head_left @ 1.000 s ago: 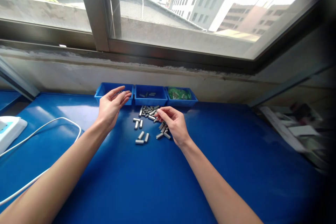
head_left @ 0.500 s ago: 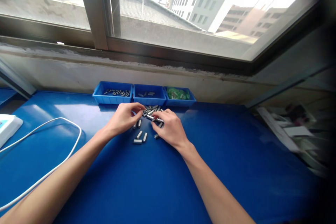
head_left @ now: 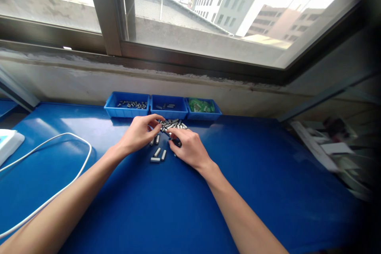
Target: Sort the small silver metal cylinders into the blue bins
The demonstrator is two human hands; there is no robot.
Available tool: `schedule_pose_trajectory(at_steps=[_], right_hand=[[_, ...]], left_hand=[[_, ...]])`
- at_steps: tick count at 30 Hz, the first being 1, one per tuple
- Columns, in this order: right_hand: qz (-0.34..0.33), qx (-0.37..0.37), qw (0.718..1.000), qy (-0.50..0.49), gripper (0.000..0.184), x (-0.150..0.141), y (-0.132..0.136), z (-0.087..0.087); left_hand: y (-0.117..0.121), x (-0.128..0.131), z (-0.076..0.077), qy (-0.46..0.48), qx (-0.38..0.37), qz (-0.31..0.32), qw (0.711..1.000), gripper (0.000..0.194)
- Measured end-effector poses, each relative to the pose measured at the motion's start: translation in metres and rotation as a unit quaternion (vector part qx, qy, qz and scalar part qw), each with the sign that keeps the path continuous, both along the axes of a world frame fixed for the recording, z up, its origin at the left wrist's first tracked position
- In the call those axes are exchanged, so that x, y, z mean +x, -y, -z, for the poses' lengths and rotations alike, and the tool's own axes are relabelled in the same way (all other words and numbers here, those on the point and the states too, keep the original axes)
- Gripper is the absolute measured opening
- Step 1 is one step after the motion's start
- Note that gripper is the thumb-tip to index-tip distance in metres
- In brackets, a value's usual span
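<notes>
Small grey metal cylinders point(head_left: 174, 124) lie in a loose heap on the blue table point(head_left: 166, 206), with a few stray ones point(head_left: 157, 154) nearer me. My left hand point(head_left: 138, 134) rests at the heap's left edge, thumb and forefinger pinched on one metal piece. My right hand point(head_left: 189, 149) lies palm down on the heap's near right side, fingers curled over pieces; what they grip is hidden. Behind the heap stand three blue bins: the left bin point(head_left: 125, 114) and the middle bin point(head_left: 169, 114) hold metal pieces, the right bin point(head_left: 205, 116) holds green parts.
A white cable point(head_left: 74, 139) loops across the table's left side toward a white device point(head_left: 8, 143) at the left edge. A wall and a window sill rise right behind the bins. Cluttered shelving point(head_left: 330, 147) stands at the right.
My left hand came back from over the left bin to the heap and pinched shut. My right hand slid slightly toward me and curled down over the pieces.
</notes>
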State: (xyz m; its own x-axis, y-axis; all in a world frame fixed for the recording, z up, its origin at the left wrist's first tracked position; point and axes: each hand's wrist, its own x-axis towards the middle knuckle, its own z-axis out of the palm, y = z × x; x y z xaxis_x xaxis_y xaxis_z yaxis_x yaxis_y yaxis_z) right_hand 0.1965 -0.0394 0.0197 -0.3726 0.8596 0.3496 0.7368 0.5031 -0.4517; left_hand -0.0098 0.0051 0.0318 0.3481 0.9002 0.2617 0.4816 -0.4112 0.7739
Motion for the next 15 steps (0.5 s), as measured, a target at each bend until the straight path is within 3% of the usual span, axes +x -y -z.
schedule_pose_trajectory(at_steps=[3,6,8,11,15], right_hand=[[0.005,-0.009,0.999,-0.051,0.033,-0.002,0.002,-0.003],[0.032,-0.063,0.977,-0.201,0.025,-0.005,0.001,-0.006],[0.055,-0.118,0.933,-0.336,0.028,-0.006,-0.001,-0.007],[0.079,-0.19,0.843,-0.496,0.038,-0.006,-0.006,-0.009],[0.085,-0.243,0.769,-0.585,0.044,-0.007,-0.008,-0.011]], left_hand=[[0.001,0.0,-0.002,0.003,-0.001,-0.002,1.0,0.028],[0.0,-0.001,-0.003,0.008,0.0,0.001,1.0,0.027],[0.0,-0.001,-0.003,0.017,0.001,0.005,1.0,0.027],[0.002,0.002,-0.004,0.04,-0.01,0.019,0.999,0.028],[0.007,0.007,-0.01,0.079,-0.002,0.047,0.996,0.028]])
